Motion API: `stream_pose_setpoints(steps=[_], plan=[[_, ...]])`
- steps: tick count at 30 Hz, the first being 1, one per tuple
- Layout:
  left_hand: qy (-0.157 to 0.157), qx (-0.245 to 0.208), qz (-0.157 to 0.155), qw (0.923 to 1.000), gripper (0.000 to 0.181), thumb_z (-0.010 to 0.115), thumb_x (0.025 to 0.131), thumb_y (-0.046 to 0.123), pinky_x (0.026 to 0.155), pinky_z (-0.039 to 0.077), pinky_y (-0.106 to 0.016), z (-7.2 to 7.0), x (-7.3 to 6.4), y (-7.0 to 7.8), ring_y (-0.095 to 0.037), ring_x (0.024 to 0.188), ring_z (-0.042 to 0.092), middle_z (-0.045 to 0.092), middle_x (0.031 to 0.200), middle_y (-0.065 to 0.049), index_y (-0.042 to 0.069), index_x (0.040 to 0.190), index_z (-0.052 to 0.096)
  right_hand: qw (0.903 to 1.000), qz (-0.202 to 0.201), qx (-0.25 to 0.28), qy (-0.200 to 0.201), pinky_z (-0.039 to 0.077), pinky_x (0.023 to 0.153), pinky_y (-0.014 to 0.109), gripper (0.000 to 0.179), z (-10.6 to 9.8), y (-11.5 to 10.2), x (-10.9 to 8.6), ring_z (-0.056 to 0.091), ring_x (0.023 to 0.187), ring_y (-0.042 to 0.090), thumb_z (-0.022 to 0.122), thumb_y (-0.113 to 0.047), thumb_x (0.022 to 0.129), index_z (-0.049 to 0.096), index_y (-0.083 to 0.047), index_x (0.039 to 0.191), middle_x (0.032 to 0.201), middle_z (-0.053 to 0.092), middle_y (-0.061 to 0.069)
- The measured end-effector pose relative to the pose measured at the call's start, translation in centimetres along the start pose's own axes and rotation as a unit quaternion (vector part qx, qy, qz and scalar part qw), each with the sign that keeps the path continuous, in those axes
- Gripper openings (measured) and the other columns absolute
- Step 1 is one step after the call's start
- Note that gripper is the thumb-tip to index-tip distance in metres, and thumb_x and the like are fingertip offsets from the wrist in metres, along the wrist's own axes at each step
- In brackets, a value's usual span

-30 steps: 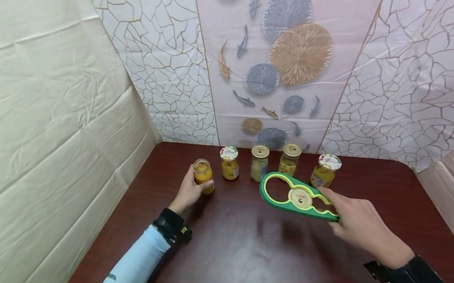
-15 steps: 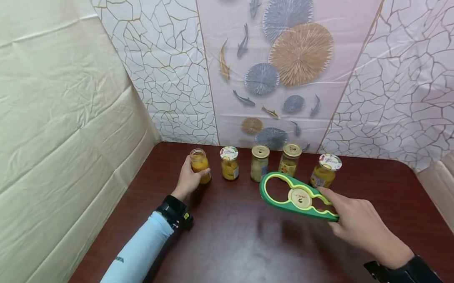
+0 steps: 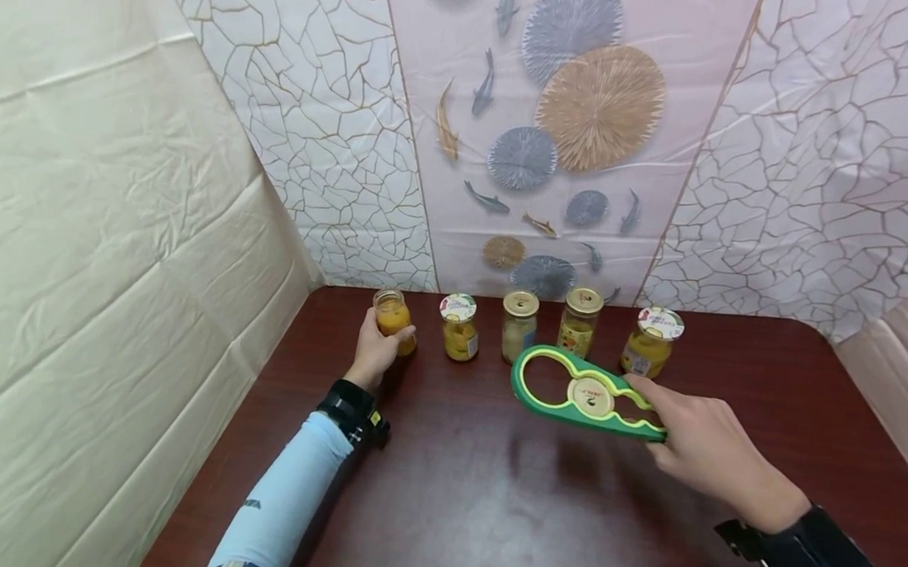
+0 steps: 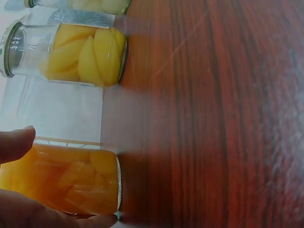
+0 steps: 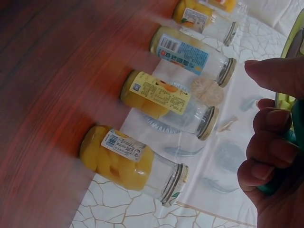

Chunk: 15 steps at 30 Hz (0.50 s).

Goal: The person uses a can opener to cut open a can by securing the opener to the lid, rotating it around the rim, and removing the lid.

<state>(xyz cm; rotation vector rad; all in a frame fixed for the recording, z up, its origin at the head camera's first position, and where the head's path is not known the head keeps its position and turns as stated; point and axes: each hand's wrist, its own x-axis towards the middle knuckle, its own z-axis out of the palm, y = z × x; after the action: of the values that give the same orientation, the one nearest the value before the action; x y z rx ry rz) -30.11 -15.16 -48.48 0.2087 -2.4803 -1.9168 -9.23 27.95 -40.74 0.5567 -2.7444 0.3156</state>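
Note:
My left hand (image 3: 375, 350) is wrapped around a lidless glass jar of orange fruit (image 3: 394, 316), upright at the back left of the table. The left wrist view shows the thumb on one side of this jar (image 4: 80, 180) and fingers on the other. In my right hand (image 3: 707, 447) is the end of a green and yellow multi-ring jar opener (image 3: 551, 408), held above the table. A gold lid (image 3: 591, 397) sits in its middle ring. In the right wrist view, curled fingers (image 5: 278, 147) grip the opener, which is mostly cut off there.
Along the back stand several capped jars: one of yellow fruit (image 3: 460, 340), a pale one (image 3: 519, 334), one with a yellow label (image 3: 577, 331) and one at the right (image 3: 647, 349). Behind the dark red table (image 3: 446, 500) hangs a patterned cloth (image 3: 473, 159).
My left hand has shifted the lidless jar back and to the left, into line with the others. The right hand and the jar opener have drifted slightly left.

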Motion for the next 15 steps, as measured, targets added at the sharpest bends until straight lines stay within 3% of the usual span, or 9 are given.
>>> stream_pose_setpoints(steps=[8, 15], plan=[[-0.004, 0.034, -0.030, 0.9990, 0.074, 0.079, 0.099, 0.025, 0.127, 0.038, -0.056, -0.2, -0.9, -0.3, -0.035, 0.147, 0.048, 0.049, 0.158, -0.018, 0.008, 0.157, 0.036, 0.9995, 0.019, 0.005, -0.025, 0.045, 0.056, 0.033, 0.072, 0.1, 0.3, -0.4, 0.060, 0.068, 0.008, 0.089, -0.009, 0.070, 0.065, -0.010, 0.138, 0.106, 0.080, 0.008], [-0.019, 0.047, -0.086, 0.9950, 0.098, 0.081, 0.096, 0.031, 0.128, 0.037, -0.057, -0.5, -5.1, -0.6, -0.042, 0.158, 0.035, 0.031, 0.171, -0.027, 0.002, 0.166, 0.019, 0.9990, 0.031, -0.002, -0.032, 0.044, 0.056, 0.033, 0.070, 0.3, 0.9, -0.8, 0.058, 0.066, 0.008, 0.090, -0.012, 0.071, 0.065, -0.013, 0.137, 0.104, 0.079, 0.005]])
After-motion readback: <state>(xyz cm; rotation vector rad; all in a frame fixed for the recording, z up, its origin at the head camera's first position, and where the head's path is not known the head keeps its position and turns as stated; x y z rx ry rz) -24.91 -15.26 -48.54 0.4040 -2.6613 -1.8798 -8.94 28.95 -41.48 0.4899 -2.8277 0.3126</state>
